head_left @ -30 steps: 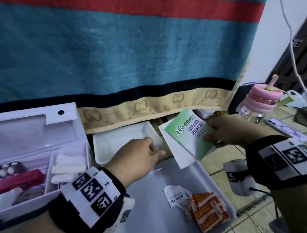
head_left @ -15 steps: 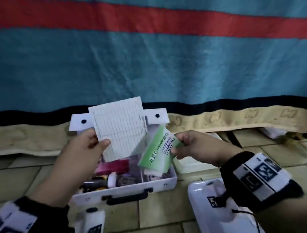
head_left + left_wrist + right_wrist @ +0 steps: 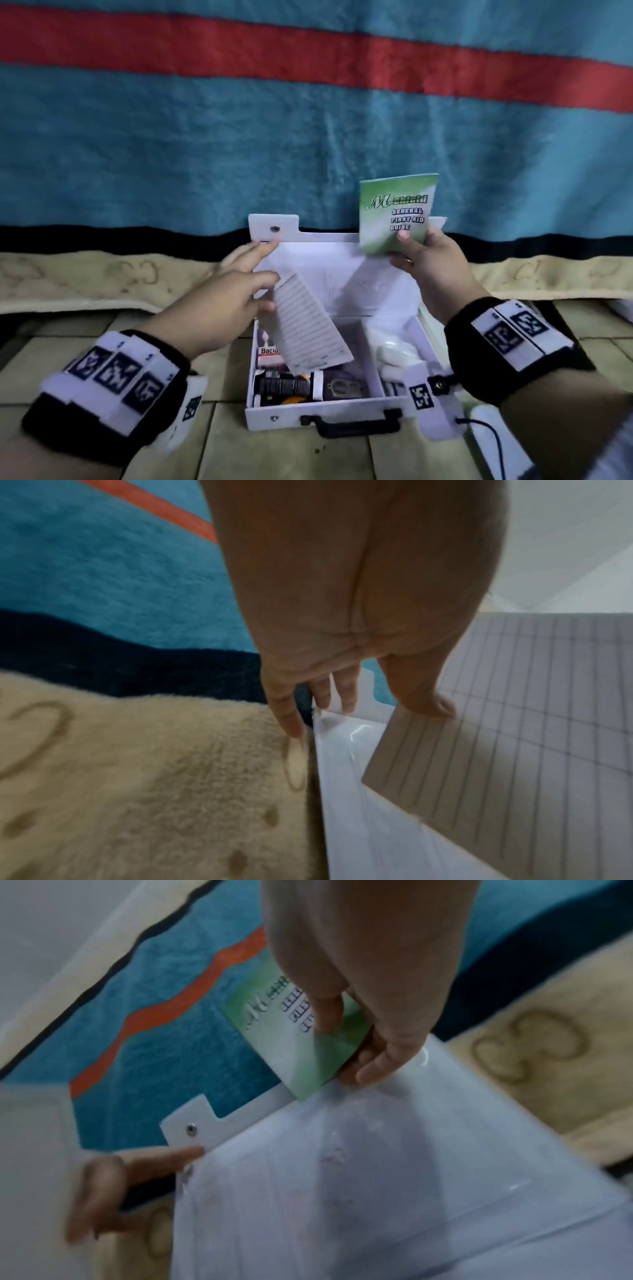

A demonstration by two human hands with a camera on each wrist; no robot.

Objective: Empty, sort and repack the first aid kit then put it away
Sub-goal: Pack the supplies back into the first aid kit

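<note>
The white first aid kit [image 3: 342,416] stands open on the tiled floor, its lid [image 3: 329,274] upright against a blanket. My left hand [image 3: 239,294] pinches a lined white card [image 3: 308,332] under its thumb, tilted over the kit's left compartment. Its straight fingers touch the lid's left edge [image 3: 342,750]. My right hand [image 3: 421,260] pinches a green first aid guide booklet [image 3: 394,212] at the lid's upper right corner, as the right wrist view also shows [image 3: 284,1042]. Inside lie a dark bottle [image 3: 284,385], a small box [image 3: 269,354] and white rolls [image 3: 394,353].
A teal blanket [image 3: 308,137] with a red stripe and beige border [image 3: 85,281] hangs right behind the kit. Tiled floor [image 3: 274,455] lies in front. A white tray corner [image 3: 481,416] shows by my right wrist.
The view swung left from the trays to the kit. My left hand took the lined card and lowered it over the kit. My right hand raised the booklet to the lid's top.
</note>
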